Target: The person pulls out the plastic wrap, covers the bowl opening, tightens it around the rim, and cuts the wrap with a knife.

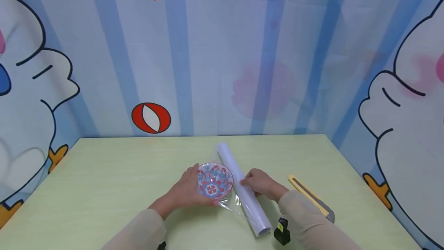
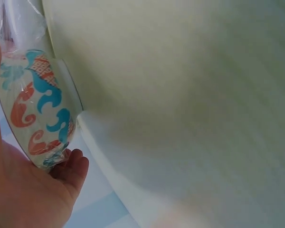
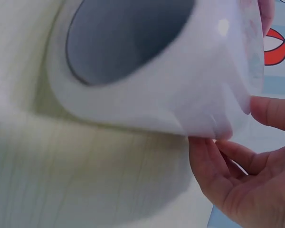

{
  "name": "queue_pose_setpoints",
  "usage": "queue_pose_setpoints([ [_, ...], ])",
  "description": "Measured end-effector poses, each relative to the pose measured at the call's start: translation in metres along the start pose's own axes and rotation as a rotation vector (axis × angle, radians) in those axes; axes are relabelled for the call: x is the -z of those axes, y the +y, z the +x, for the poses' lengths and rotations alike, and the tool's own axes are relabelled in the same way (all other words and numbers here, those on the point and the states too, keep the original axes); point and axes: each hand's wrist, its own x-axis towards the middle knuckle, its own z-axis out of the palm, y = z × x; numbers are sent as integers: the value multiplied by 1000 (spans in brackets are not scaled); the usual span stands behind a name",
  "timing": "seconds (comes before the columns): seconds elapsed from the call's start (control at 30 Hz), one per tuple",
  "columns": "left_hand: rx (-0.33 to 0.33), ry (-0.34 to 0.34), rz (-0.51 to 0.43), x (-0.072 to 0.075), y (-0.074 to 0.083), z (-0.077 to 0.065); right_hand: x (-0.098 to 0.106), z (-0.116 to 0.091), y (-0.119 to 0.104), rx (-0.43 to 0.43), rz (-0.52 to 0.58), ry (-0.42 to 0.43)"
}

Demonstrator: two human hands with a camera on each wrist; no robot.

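A patterned bowl in red, blue and white is tilted toward the head camera, clear film over it. My left hand grips it by the side; in the left wrist view that hand has its fingers around the film-covered bowl. Beside it lies a long roll of clear plastic film, slanting across the table. My right hand holds the roll's right side. From the right wrist, the hand pinches the roll between thumb and fingers. Film stretches from roll to bowl.
A yellow and grey utility knife lies on the pale table, right of the right forearm. A black device is at the right wrist. Behind the table hangs a striped blue cartoon backdrop.
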Motion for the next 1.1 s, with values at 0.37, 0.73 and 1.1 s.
queue_pose_setpoints([
  [0.37,14,10,-160,-7,-1,-1,0,-3,4,18,-80,129],
  [0.73,44,21,-273,-12,-7,-4,7,4,15,-104,16,-21],
  [1.1,-111,51,-282,-13,-15,-1,5,0,6,-80,120,-67],
])
